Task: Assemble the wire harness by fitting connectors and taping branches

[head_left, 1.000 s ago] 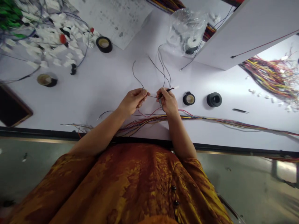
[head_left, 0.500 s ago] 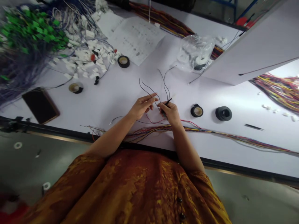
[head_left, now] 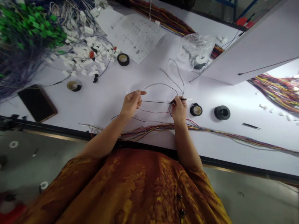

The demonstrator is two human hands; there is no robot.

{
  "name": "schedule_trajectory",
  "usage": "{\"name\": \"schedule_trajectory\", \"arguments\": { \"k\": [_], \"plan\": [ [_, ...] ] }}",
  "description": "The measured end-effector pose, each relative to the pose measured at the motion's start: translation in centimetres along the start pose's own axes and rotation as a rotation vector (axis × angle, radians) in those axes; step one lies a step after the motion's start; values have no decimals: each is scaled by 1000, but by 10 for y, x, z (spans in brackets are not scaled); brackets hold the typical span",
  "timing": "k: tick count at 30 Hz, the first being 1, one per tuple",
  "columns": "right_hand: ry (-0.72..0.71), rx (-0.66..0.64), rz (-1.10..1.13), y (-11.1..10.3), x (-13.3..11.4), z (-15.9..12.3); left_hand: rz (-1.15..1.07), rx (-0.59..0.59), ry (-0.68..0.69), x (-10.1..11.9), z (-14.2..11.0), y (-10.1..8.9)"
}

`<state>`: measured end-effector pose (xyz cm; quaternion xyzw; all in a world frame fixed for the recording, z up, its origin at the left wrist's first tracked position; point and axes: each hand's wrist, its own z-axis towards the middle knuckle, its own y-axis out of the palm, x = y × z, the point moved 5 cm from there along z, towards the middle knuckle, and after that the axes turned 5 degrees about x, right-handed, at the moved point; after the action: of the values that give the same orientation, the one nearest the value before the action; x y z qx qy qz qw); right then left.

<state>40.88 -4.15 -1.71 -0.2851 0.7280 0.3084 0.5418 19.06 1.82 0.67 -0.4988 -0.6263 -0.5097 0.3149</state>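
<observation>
A thin black wire (head_left: 155, 102) runs taut between my two hands above the table. My left hand (head_left: 131, 104) pinches its left end, thumb and finger pressed together. My right hand (head_left: 179, 109) is closed around a small black bundle from which several thin dark wires (head_left: 173, 79) fan out upward; a white tip pokes out to its right. Below the hands a red wire (head_left: 154, 112) crosses loosely. The long multicoloured wire harness (head_left: 161, 127) lies along the table under both forearms. What sits inside my right fingers is mostly hidden.
Right of my hand stand a tape roll (head_left: 196, 109), a black ring-shaped roll (head_left: 222, 112) and a dark pointed tool (head_left: 251, 126). At left lie a phone (head_left: 37, 103), two more tape rolls and piled white connectors (head_left: 93, 59). A white panel (head_left: 247, 46) rises at right.
My hands came close together amid the loose wires, then drew apart, stretching one black wire between them. My left fingers went from loosely spread to pinched. The camera view shifted.
</observation>
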Motion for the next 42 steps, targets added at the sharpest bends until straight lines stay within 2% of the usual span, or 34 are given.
{"name": "schedule_trajectory", "arguments": {
  "k": [5,9,10,11,13,14,15,17,18,19,21,23,27,29,30,32,35,37,39,42],
  "plan": [
    [40,-42,-189,6,1,9,-276,122,-106,0,12,-32],
    [97,-143,-403,-1,-7,19,-270,174,-73,-1,19,-43],
    [94,-127,-427,-5,-12,21,-244,184,-63,-1,20,-45],
    [46,-65,-436,-10,-19,22,-219,189,-59,-2,21,-47],
    [-178,74,-454,-11,-38,16,-180,180,-58,-2,23,-49],
    [-319,66,-483,-3,-45,7,-162,168,-57,-3,24,-51],
    [-446,-22,-529,12,-48,-4,-144,154,-53,-3,25,-52],
    [-600,-353,-667,54,-40,-32,-106,132,-32,-2,26,-54],
    [-632,-504,-749,75,-31,-44,-77,120,-8,-1,26,-55],
    [-647,-599,-831,92,-21,-54,-37,107,22,1,26,-55],
    [-651,-652,-942,117,-5,-62,84,83,105,5,25,-57],
    [-644,-656,-951,134,6,-59,174,81,153,7,24,-60],
    [-572,-703,-906,155,15,-42,185,28,42,11,26,-74],
    [-490,-701,-886,159,17,-34,266,26,16,22,31,-93],
    [-452,-699,-861,160,18,-31,333,63,35,31,36,-107],
    [-396,-705,-785,163,18,-30,504,216,134,57,48,-144],
    [-338,-724,-668,165,17,-31,848,517,387,105,69,-201],
    [-304,-705,-600,163,16,-32,1084,624,408,124,85,-231],
    [-267,-679,-553,160,16,-30,1281,632,363,133,102,-251],
    [-205,-657,-508,155,16,-27,1399,532,318,138,124,-268]
  ]
}}
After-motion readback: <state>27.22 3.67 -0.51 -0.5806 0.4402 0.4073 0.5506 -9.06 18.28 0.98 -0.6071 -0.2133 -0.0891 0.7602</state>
